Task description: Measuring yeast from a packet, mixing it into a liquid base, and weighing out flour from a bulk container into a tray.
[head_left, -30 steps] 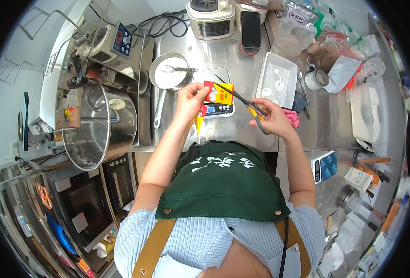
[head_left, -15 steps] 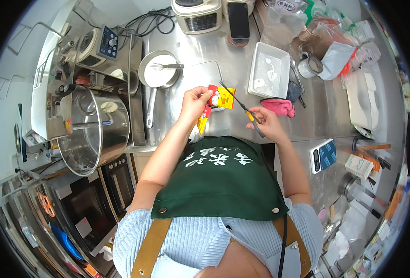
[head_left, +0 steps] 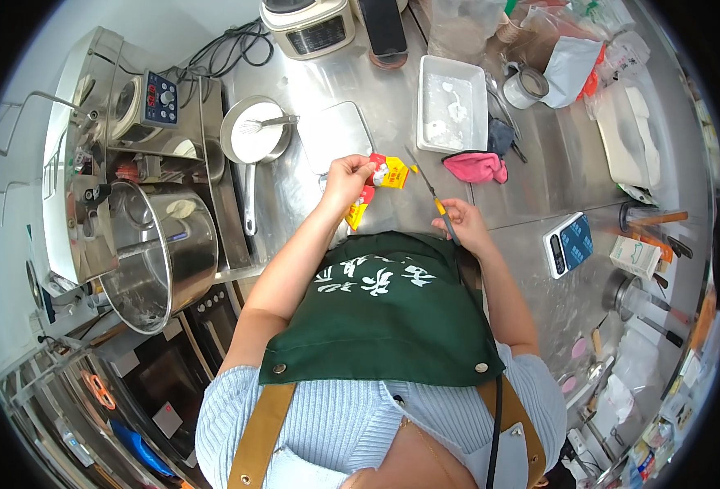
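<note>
Pinched in my left hand (head_left: 349,179) are small red-and-yellow packets: one packet (head_left: 392,173) points right, and a second packet (head_left: 360,211) hangs below my fingers. A tiny yellow scrap (head_left: 414,169) shows beside the first packet's right corner; whether it is fully loose I cannot tell. My right hand (head_left: 467,226) is closed around the handles of scissors (head_left: 428,184) with dark blades and yellow-and-grey grips. Their blades look nearly together, pointing away from me, just right of the packet. Beyond my left hand lies a pale flat tray (head_left: 335,134).
A saucepan (head_left: 228,133) holding white contents and a whisk (head_left: 269,123) stands at the left. Beyond the scissors are a white tub (head_left: 453,140), a pink cloth (head_left: 476,167) and a metal cup (head_left: 526,86). A scale (head_left: 568,244) sits right, a large steel mixing bowl (head_left: 190,257) left.
The scissors have come away from the packet, and their blades have closed up. A small yellow scrap now shows at the packet's corner. The whole view has shifted slightly.
</note>
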The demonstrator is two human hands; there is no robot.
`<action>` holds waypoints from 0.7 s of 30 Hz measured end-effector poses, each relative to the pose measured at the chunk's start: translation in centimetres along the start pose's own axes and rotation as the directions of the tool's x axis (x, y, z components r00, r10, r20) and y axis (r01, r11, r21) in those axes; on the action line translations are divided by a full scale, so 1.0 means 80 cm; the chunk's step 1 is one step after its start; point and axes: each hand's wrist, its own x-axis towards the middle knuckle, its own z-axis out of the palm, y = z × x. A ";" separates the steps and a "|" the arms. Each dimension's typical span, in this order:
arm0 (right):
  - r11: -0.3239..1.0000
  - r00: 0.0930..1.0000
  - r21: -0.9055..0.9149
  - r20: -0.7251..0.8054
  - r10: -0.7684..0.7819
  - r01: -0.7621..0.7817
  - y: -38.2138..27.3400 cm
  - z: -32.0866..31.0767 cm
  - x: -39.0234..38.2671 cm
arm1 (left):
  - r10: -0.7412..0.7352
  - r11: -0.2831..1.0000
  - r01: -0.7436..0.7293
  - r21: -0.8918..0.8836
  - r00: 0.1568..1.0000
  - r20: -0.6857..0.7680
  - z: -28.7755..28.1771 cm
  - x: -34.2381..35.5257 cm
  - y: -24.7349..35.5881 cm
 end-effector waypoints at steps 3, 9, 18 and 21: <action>0.990 0.992 -0.136 -0.113 -0.053 0.037 0.022 -0.001 0.008 | 0.008 0.999 -0.008 -0.034 1.000 -0.010 -0.008 0.000 0.002; 0.411 0.869 -0.908 -0.144 -0.474 0.074 0.042 0.005 0.028 | 0.054 0.989 -0.064 -0.132 0.996 -0.077 -0.031 -0.007 0.013; 0.239 0.609 -0.828 0.149 -0.779 0.508 -0.051 0.081 0.054 | 0.005 0.950 -0.083 -0.301 0.969 -0.248 -0.051 -0.020 0.006; 0.154 0.488 -0.773 0.220 -0.845 0.616 -0.078 0.116 0.079 | -0.037 0.916 -0.080 -0.392 0.959 -0.282 -0.055 -0.022 0.000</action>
